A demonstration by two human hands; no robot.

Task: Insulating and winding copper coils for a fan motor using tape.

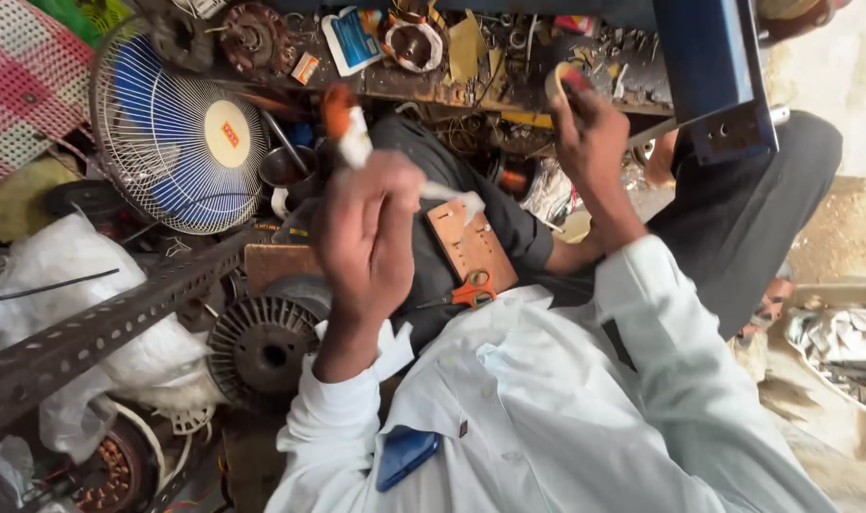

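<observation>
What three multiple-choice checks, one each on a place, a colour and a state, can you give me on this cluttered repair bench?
1. Where do the orange-handled scissors lie?
A. On the brown wooden board
B. In the shirt pocket
C. On top of the fan

2. What colour are the blades of the white-caged table fan?
A. Red
B. Blue
C. Green

3. What is the right hand doing?
A. Resting flat and open on the board
B. Gripping the scissors
C. Holding up a round yellowish tape roll

Answers: 1 A, the scissors rest on the board's lower edge. 2 B, blue shows through the wire guard. 3 C, the fingers close round the roll, while the left hand grips a blurred orange-handled tool.
</observation>
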